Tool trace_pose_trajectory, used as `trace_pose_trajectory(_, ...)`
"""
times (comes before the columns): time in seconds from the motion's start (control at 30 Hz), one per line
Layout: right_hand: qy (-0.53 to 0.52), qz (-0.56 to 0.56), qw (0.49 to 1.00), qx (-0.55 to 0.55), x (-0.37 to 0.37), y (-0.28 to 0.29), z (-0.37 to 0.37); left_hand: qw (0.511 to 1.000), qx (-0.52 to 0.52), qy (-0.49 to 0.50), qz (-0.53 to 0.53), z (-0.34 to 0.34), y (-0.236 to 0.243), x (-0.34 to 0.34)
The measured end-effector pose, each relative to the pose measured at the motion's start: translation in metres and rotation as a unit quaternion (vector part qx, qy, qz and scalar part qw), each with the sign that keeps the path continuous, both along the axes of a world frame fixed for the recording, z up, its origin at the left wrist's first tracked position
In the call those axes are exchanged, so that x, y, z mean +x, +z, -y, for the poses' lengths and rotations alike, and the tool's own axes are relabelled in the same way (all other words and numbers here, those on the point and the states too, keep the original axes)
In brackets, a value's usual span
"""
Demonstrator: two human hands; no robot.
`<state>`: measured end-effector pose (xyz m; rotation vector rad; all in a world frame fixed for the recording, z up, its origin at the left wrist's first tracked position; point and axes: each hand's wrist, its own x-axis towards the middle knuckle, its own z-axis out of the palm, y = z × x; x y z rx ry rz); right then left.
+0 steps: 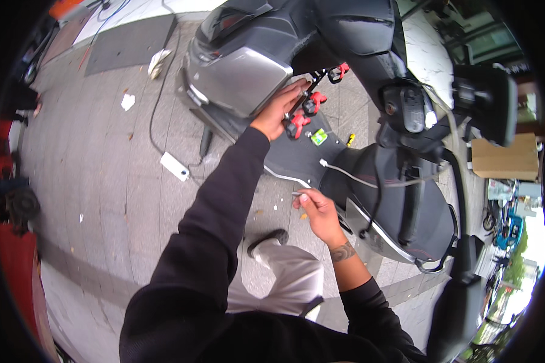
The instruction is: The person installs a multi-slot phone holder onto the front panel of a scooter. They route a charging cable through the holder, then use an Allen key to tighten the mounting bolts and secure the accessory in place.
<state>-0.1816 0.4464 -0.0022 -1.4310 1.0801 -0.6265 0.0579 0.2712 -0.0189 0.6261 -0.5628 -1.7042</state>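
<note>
My left hand [275,110] rests with fingers stretched along the lower edge of the silver front panel [252,81] of a dark scooter, against a black bracket [306,92] fitted with red clamps [313,103]. My right hand [321,215] pinches a small grey metal piece [297,194] over the left edge of the footboard [284,160]. On the footboard lie a small green packet [318,137] and a yellow object [350,140] too small to name. A pale cable [360,181] with a white connector at its end runs across the scooter near the seat [396,206].
A white power strip [174,165] with cables and crumpled white paper [128,101] lie on the paving at left, with a grey mat [127,42] beyond. A cardboard box [504,156] and parked two-wheelers stand at right. A mirror [482,103] juts out; someone's hand [36,109] shows far left.
</note>
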Motion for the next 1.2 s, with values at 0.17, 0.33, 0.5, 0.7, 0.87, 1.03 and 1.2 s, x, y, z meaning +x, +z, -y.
trace_pose_trajectory(0.17,-0.142,0.094,0.962,-0.213,0.046,-0.032,0.094,0.986,-0.128,-0.069,-0.086,0.033,-0.035,-0.006)
trace_pose_trajectory(0.33,-0.265,0.05,0.895,-0.356,0.049,-0.065,0.201,0.983,-0.153,0.016,-0.1,0.047,-0.053,-0.011)
trace_pose_trajectory(0.5,-0.227,0.224,0.898,-0.304,0.056,-0.086,0.243,0.968,-0.232,0.048,-0.084,0.069,-0.067,-0.014)
trace_pose_trajectory(0.7,-0.228,0.193,0.883,-0.361,0.062,-0.087,0.246,0.958,-0.263,0.002,-0.117,0.097,-0.072,-0.018)
trace_pose_trajectory(0.87,-0.237,0.103,0.881,-0.396,0.058,-0.076,0.246,0.925,-0.352,0.126,0.074,0.091,-0.072,-0.021)
trace_pose_trajectory(1.03,-0.185,0.124,0.912,-0.345,0.053,-0.072,0.249,0.683,-0.498,0.346,0.407,0.092,-0.075,-0.01)
trace_pose_trajectory(1.2,-0.199,0.106,0.906,-0.358,0.052,-0.079,0.255,0.637,-0.519,0.363,0.438,0.096,-0.067,-0.004)
